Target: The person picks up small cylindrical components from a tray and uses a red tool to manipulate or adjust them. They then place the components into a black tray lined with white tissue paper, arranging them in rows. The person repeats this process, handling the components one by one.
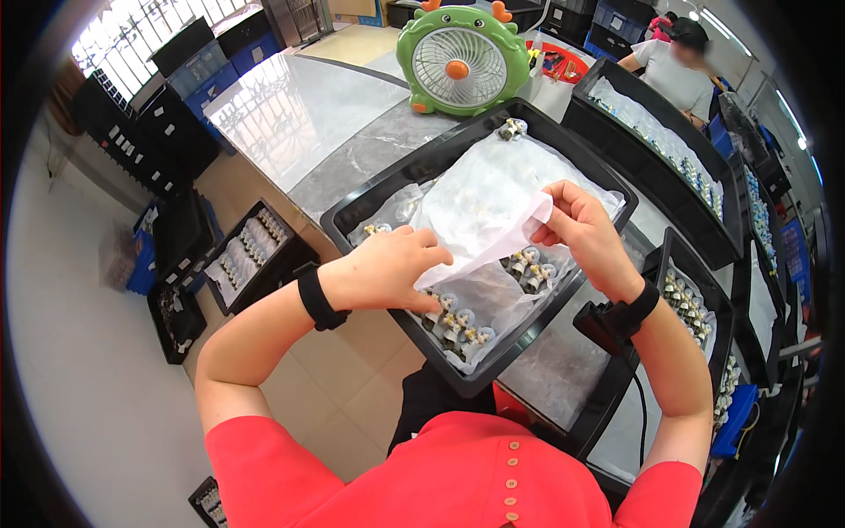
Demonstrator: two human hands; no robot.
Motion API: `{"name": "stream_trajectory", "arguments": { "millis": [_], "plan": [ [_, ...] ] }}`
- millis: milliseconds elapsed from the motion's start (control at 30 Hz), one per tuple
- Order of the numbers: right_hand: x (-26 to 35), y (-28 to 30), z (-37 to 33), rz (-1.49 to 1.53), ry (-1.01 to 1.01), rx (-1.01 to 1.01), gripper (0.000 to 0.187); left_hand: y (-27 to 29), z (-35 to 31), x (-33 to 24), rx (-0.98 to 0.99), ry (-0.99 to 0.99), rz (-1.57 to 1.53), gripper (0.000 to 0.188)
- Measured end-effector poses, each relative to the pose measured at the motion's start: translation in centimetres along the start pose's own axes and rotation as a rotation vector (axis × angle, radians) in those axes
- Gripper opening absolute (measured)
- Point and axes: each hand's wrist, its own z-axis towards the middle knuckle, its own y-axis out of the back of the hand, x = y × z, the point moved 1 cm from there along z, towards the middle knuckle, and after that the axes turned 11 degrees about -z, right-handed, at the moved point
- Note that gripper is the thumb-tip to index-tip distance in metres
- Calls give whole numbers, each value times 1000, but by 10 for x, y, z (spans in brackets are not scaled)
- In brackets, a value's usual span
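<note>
A thin white paper sheet (480, 189) covers much of the black tray (493, 381) in front of me. My right hand (581, 231) pinches the sheet's right edge between thumb and fingers and holds it raised and curled. At the sheet's near left edge is my left hand (383, 268), its thumb and fingers apart and its fingers against the paper. Beneath the left thumb, small figurines (458, 326) with pale round tops lie in a row. More figurines (531, 268) show under the lifted edge, on another white layer. One figurine cluster (510, 130) sits at the tray's far corner.
A green cartoon-shaped fan (459, 66) stands behind the tray on the marble-patterned table (290, 110). More black trays of figurines stand to the right (687, 304) and on the floor at left (251, 255). Another person (678, 70) is at the far right. A red basket (563, 63) holds small items.
</note>
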Motion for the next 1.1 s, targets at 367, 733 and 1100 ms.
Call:
{"name": "stream_trajectory", "arguments": {
  "millis": [367, 733, 1100],
  "plan": [
    [-23, -17, -23, -188, 82, 165, 13, 14, 0, 25, -347, 147, 48, 16],
    [-17, -7, -22, 113, 22, 63, 12, -5, 3, 45, -14, 380, -129, 53],
    [-28, 0, -32, 146, -59, 105, 11, 11, 16, 52, 93, 482, -391, 60]
  ]
}}
